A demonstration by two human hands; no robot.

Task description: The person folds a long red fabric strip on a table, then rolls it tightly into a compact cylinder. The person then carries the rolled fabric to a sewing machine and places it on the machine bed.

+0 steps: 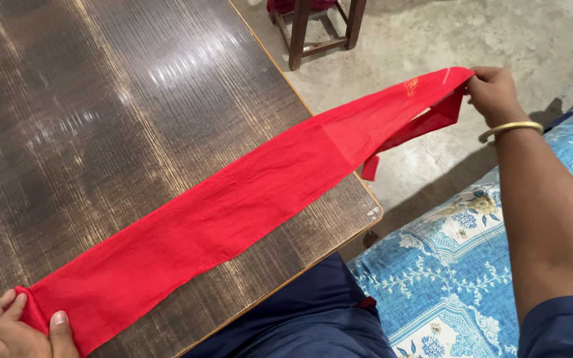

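A long red cloth [233,205], folded into a flat band, stretches diagonally across the dark wooden table [101,113]. My left hand [11,328] pinches its near end at the table's lower left corner. My right hand [493,89], with a gold bangle on the wrist, grips the far end out past the table's right edge, above the floor. The cloth is pulled taut between both hands. A loose flap of it hangs below my right hand.
A wooden stool [319,26] stands on the concrete floor [432,40] beyond the table. A blue and white floral cushion [459,272] lies at my right side. My dark blue clothing shows at the bottom.
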